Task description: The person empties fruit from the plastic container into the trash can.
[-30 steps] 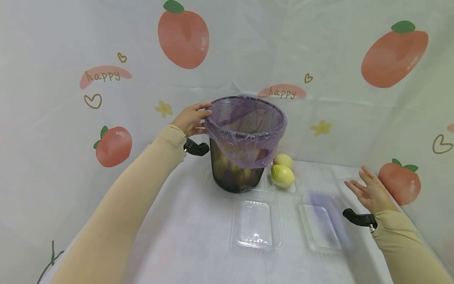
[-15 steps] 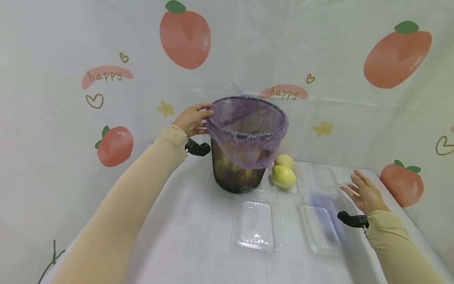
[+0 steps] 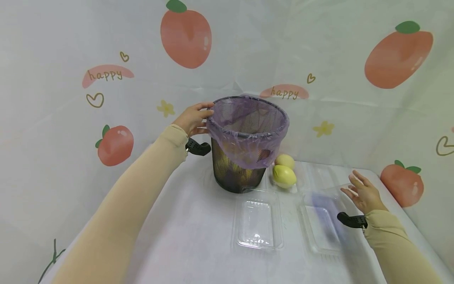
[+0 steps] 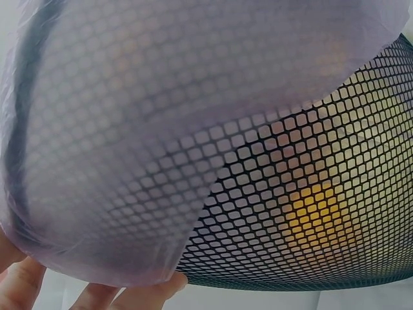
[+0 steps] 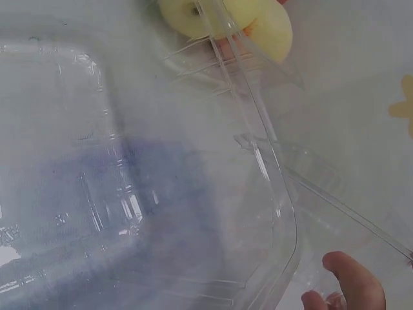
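Note:
In the head view, my left hand (image 3: 193, 119) rests its fingers against the left side of a black mesh wastebasket (image 3: 235, 175), right at the rim. A purple plastic bag (image 3: 244, 150) lines it and folds over the outside. In the left wrist view, fingertips (image 4: 145, 297) touch the bag's folded edge. My right hand (image 3: 369, 194) is at the raised lid (image 3: 338, 188) of a clear plastic clamshell box (image 3: 324, 230), fingers loosely extended beside the lid's edge. A thumb (image 5: 358, 281) shows apart from the lid in the right wrist view.
Left of that box lies another clear plastic box (image 3: 257, 225), in front of the wastebasket. Two pale yellow round fruits (image 3: 284, 176) sit in a clear container beside the wastebasket. An orange-yellow thing (image 4: 316, 213) shows through the mesh. A printed curtain (image 3: 227, 51) hangs behind the table.
My right hand has moved left and slightly down, and the clear lid's edge has come the same way. My left hand stays at the wastebasket.

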Demonstrator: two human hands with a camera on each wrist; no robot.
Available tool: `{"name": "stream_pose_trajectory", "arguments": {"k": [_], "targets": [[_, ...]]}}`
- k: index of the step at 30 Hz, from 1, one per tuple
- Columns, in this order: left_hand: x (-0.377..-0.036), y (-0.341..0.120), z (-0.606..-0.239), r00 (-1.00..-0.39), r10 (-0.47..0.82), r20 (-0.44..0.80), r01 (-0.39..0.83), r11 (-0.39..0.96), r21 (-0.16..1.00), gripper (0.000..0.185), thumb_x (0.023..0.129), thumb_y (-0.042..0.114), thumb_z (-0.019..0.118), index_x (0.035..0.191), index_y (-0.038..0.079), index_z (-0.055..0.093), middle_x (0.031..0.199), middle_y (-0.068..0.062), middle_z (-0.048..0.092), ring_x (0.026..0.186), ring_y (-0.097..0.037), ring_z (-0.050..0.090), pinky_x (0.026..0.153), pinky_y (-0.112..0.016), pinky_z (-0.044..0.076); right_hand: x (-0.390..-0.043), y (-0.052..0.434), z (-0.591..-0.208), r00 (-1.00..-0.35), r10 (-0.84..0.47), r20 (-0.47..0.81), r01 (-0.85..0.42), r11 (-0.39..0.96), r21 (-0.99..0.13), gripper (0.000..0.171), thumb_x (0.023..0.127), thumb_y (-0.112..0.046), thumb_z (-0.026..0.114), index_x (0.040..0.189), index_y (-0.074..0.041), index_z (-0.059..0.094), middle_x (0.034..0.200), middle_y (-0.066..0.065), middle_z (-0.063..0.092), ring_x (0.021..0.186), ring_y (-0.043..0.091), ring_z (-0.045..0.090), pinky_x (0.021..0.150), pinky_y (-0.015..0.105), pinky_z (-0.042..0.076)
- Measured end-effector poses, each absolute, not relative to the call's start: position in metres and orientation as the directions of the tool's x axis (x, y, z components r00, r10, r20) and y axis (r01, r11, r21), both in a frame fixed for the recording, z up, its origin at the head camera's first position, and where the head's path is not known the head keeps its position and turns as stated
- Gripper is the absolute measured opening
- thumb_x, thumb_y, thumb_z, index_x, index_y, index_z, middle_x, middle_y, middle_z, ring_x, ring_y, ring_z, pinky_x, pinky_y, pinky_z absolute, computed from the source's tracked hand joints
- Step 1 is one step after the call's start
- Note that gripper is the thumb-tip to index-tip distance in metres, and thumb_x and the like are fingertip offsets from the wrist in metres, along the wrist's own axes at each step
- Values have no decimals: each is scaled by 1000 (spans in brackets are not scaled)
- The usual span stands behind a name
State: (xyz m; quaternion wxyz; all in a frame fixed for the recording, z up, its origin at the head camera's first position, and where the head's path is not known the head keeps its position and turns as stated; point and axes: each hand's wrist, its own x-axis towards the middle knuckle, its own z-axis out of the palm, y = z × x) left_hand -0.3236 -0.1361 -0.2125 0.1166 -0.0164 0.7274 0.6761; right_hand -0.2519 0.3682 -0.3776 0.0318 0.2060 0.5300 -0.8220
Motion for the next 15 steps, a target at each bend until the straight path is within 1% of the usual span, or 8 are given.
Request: {"name": "stream_pose_trajectory", "arguments": {"k": [1, 5, 7, 8, 10, 12, 13, 15], "targets": [[-323, -136, -212, -972, 134, -192, -182, 84, 980, 48, 104, 17, 46, 150, 25, 37, 149, -9, 39, 127, -30, 50, 102, -41, 48, -252, 369, -378, -913, 165, -373, 273, -433, -859, 32, 91, -19, 66, 110, -42, 56, 115, -16, 36, 109, 5, 31, 81, 24, 57], [-323, -137, -212, -971, 137, -194, -183, 87, 979, 48, 104, 17, 46, 151, 25, 36, 149, -9, 38, 127, -30, 49, 102, -41, 48, -253, 370, -378, -907, 167, -388, 289, -425, -858, 65, 89, -20, 68, 139, -47, 37, 118, -17, 35, 124, 7, 26, 81, 24, 57], [-323, -137, -212, -972, 136, -194, -183, 87, 979, 48, 104, 17, 46, 150, 25, 37, 149, -9, 38, 126, -30, 50, 102, -41, 48, -254, 371, -377, -905, 160, -394, 297, -425, -855, 78, 89, -21, 67, 148, -45, 22, 139, -13, 30, 139, 12, 15, 83, 24, 57], [-323, -137, -212, -972, 136, -193, -182, 86, 979, 48, 104, 17, 46, 150, 25, 37, 149, -9, 39, 126, -30, 50, 101, -41, 48, -254, 371, -377, -903, 160, -399, 300, -430, -852, 77, 90, -21, 67, 148, -46, 23, 150, -10, 22, 144, 12, 6, 83, 24, 57], [-324, -137, -213, -973, 135, -190, -179, 86, 980, 48, 104, 18, 46, 150, 25, 37, 148, -9, 39, 125, -30, 50, 101, -41, 48, -255, 372, -377, -900, 163, -404, 299, -443, -845, 61, 91, -20, 65, 138, -48, 38, 160, -9, 1, 147, 13, -3, 83, 24, 57], [-325, -138, -214, -973, 132, -187, -177, 83, 981, 47, 104, 18, 46, 150, 24, 38, 147, -9, 40, 124, -30, 51, 101, -41, 49, -255, 373, -377, -899, 158, -408, 298, -464, -835, 38, 92, -19, 64, 120, -44, 56, 158, -16, -15, 145, 6, -15, 82, 25, 57], [-327, -138, -215, -974, 132, -186, -176, 82, 981, 47, 104, 18, 46, 150, 25, 38, 147, -9, 40, 123, -30, 51, 101, -41, 49, -256, 374, -378, -897, 161, -411, 296, -471, -831, 27, 92, -18, 63, 106, -41, 61, 158, -15, -16, 145, 6, -15, 81, 25, 58], [-329, -138, -217, -974, 129, -186, -176, 81, 981, 47, 104, 18, 46, 149, 25, 38, 147, -9, 41, 122, -29, 52, 100, -41, 49, -255, 375, -379, -894, 158, -419, 296, -495, -817, 20, 93, -15, 62, 85, -34, 65, 158, -18, -14, 145, 4, -15, 79, 26, 58]]}}
